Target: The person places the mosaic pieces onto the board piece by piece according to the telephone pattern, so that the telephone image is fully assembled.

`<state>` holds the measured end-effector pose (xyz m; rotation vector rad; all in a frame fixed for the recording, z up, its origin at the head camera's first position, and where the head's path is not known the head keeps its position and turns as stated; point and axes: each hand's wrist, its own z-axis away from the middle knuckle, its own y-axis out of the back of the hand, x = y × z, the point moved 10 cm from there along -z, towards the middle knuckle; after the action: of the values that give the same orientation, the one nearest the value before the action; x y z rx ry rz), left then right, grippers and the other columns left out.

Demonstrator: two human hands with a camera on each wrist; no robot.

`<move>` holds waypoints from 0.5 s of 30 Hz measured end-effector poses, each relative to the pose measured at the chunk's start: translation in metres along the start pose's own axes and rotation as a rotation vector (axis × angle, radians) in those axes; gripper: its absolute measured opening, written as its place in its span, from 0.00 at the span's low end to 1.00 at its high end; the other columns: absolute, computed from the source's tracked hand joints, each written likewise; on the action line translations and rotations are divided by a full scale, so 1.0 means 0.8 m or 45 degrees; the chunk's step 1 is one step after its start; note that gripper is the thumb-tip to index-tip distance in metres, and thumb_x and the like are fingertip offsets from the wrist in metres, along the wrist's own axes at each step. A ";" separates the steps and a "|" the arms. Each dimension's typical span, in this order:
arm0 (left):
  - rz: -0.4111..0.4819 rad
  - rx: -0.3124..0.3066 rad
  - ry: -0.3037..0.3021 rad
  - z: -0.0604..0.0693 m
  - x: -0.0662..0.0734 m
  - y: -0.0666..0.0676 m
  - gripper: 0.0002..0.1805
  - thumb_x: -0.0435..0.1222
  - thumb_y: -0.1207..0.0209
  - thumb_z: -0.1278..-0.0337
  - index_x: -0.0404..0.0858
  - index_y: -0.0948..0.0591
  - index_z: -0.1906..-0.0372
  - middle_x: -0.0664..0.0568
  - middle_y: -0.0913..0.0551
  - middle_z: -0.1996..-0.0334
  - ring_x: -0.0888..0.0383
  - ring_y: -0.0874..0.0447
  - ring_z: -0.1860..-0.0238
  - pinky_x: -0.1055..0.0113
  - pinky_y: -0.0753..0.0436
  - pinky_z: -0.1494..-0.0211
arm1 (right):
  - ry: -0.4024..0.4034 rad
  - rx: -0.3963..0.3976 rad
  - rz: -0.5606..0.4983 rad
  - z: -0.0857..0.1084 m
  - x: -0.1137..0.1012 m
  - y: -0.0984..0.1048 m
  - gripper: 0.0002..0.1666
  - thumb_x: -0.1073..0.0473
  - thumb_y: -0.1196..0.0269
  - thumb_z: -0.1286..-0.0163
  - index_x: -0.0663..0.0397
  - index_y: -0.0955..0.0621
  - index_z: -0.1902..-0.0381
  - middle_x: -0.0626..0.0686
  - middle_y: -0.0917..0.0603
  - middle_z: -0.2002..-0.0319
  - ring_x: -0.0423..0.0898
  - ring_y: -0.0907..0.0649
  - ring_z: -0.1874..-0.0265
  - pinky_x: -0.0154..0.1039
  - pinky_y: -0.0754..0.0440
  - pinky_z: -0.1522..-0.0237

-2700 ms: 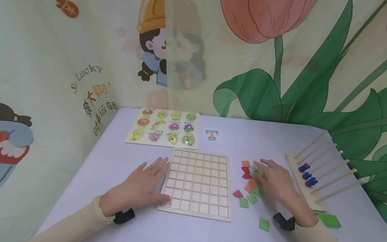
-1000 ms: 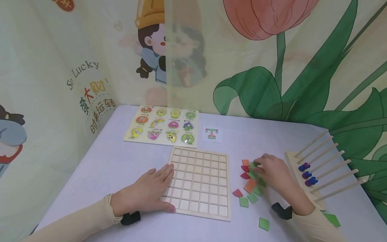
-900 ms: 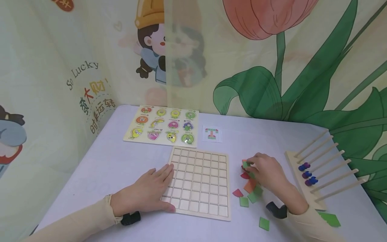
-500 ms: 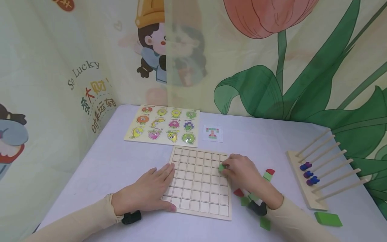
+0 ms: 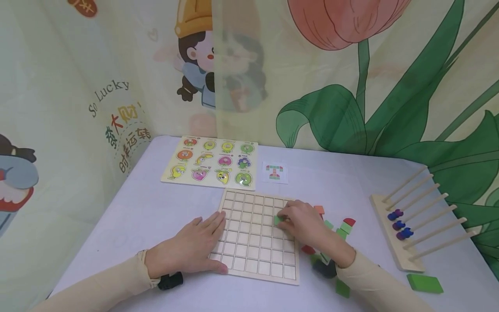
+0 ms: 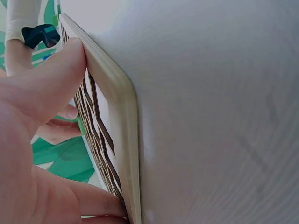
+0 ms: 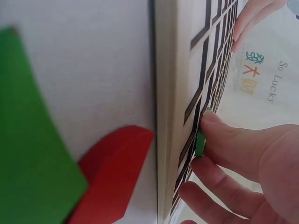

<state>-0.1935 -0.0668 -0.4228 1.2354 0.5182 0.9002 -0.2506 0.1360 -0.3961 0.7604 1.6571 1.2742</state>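
In the head view a wooden grid board (image 5: 253, 242) lies flat on the table. My left hand (image 5: 189, 245) rests on its left edge, fingers straight; in the left wrist view the thumb (image 6: 65, 70) presses on the rim. My right hand (image 5: 306, 223) is over the board's upper right part and pinches a small green square tile (image 5: 277, 220) between thumb and fingers. The right wrist view shows this green tile (image 7: 200, 143) on edge against the grid. Loose tiles lie right of the board: an orange square (image 5: 319, 209), a red quarter-round (image 5: 349, 222) and several green squares (image 5: 343, 288), partly hidden by my right arm.
Behind the board lie a fruit picture puzzle (image 5: 210, 162) and a small pattern card (image 5: 275, 172) with a T shape. A wooden peg rack (image 5: 395, 234) with blue and purple beads stands at the right, near a green block (image 5: 425, 283).
My right hand has picked a green tile from the loose pile and carried it left onto the board. My left hand has slid slightly right onto the board's edge, then stayed.
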 end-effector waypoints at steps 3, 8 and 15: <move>-0.006 0.001 0.002 -0.001 0.000 0.000 0.64 0.75 0.41 0.49 0.31 0.40 0.21 0.40 0.47 0.17 0.46 0.48 0.17 0.39 0.35 0.23 | -0.008 -0.002 -0.012 0.000 0.001 -0.001 0.17 0.56 0.21 0.44 0.50 0.08 0.55 0.44 0.14 0.67 0.37 0.24 0.69 0.31 0.24 0.65; -0.003 0.002 -0.008 0.000 0.000 -0.001 0.64 0.74 0.41 0.49 0.30 0.40 0.21 0.39 0.47 0.17 0.45 0.48 0.17 0.39 0.35 0.23 | -0.015 -0.012 -0.040 -0.001 0.004 -0.002 0.17 0.56 0.21 0.44 0.50 0.08 0.55 0.44 0.13 0.65 0.37 0.24 0.68 0.30 0.25 0.66; -0.009 0.002 -0.008 -0.001 0.000 -0.001 0.64 0.75 0.42 0.49 0.31 0.40 0.21 0.40 0.47 0.17 0.46 0.48 0.17 0.39 0.35 0.24 | -0.030 -0.031 -0.100 -0.003 0.010 -0.004 0.18 0.57 0.20 0.45 0.53 0.08 0.56 0.45 0.13 0.65 0.37 0.25 0.70 0.30 0.28 0.69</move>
<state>-0.1936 -0.0667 -0.4239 1.2365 0.5180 0.8897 -0.2559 0.1407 -0.4012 0.6864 1.6345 1.2236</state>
